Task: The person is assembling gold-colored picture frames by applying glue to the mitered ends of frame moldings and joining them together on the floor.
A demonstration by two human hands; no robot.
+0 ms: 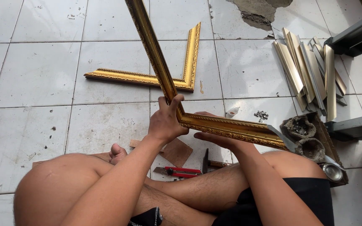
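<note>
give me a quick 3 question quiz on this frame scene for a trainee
1. True or false: the left hand grips the gold L-shaped frame piece at its corner joint.
2. What lies on the floor tiles beyond the hands? A) a second gold L-shaped corner B) a glass sheet C) a saw
3. Which tool with a red handle lies by the legs?

Key
1. True; the right hand supports the lower rail from beneath.
2. A
3. The red utility knife, next to the hammer.
</note>
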